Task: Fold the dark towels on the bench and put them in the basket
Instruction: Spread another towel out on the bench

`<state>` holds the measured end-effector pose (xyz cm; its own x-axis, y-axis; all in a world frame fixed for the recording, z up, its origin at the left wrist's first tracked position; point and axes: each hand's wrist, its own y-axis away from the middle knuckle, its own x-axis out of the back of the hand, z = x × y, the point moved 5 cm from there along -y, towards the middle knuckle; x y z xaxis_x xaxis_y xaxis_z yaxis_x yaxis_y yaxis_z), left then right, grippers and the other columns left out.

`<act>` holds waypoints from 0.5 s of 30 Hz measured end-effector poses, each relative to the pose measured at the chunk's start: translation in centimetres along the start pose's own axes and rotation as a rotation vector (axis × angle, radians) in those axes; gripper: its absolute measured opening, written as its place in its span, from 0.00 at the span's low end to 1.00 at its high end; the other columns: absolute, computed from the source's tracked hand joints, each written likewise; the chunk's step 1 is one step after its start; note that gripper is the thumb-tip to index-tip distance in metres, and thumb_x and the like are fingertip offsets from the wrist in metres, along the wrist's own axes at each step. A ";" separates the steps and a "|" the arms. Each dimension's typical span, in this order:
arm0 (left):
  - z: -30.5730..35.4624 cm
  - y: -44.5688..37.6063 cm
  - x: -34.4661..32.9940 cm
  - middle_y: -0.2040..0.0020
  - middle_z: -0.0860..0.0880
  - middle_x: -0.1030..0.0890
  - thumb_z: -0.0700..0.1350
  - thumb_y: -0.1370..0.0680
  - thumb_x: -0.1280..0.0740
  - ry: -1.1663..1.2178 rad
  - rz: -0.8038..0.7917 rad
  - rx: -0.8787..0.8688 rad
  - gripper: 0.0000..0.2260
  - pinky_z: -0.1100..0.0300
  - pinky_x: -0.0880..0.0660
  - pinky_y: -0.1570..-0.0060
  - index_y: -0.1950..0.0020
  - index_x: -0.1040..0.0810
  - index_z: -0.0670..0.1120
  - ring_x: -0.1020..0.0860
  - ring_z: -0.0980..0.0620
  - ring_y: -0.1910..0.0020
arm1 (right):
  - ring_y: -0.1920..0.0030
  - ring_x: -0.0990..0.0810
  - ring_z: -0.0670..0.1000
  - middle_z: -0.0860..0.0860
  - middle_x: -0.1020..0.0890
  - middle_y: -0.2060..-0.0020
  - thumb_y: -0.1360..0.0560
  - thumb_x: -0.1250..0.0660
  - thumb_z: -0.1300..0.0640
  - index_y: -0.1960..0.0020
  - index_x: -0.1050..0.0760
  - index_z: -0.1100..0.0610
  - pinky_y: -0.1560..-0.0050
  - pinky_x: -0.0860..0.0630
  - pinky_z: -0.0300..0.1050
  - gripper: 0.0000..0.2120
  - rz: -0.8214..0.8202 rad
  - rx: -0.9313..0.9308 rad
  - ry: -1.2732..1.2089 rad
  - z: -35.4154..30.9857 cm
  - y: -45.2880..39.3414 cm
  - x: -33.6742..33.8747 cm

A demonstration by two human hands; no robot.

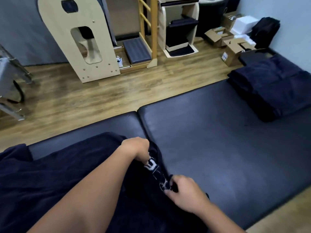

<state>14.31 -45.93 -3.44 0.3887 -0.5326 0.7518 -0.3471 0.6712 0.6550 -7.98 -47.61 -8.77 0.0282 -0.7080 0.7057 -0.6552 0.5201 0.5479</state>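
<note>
I see both hands, left (135, 149) and right (182, 190), pinching one towel (50, 174) edge, which runs diagonally between them.

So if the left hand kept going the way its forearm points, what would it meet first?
Probably bare padded bench: the left hand, gripping the dark lettered towel, points up-right toward folded dark towels, depth unclear.
</note>
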 end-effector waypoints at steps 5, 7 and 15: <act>1.1 0.9 4.6 0.67 0.56 0.25 0.41 0.32 0.21 0.564 0.322 -0.182 0.14 0.66 0.35 0.70 0.64 0.26 0.48 0.28 0.55 0.66 | 0.55 0.19 0.60 0.50 0.22 0.65 0.25 0.34 0.48 0.62 0.31 0.56 0.57 0.27 0.50 0.14 0.194 -0.103 -0.205 1.1 0.3 2.9; 1.9 1.8 6.3 0.64 0.56 0.22 0.41 0.31 0.20 0.780 0.551 -0.271 0.14 0.70 0.32 0.61 0.62 0.25 0.48 0.25 0.66 0.60 | 0.59 0.21 0.63 0.54 0.22 0.68 0.27 0.32 0.53 0.65 0.33 0.57 0.61 0.29 0.52 0.13 0.547 -0.220 -0.300 2.5 1.0 8.3; 4.5 1.2 5.3 0.57 0.49 0.22 0.51 0.24 0.33 -0.005 0.352 -0.035 0.09 0.52 0.26 0.56 0.60 0.29 0.48 0.22 0.43 0.55 | 0.68 0.25 0.50 0.49 0.25 0.72 0.25 0.28 0.52 0.65 0.32 0.53 0.61 0.27 0.47 0.16 0.692 0.098 -0.424 1.7 2.8 11.9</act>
<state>12.10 -50.28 1.63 0.2466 -0.2677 0.9314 -0.4292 0.8315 0.3527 -10.78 -55.39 0.34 -0.6822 -0.3729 0.6290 -0.4832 0.8755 -0.0049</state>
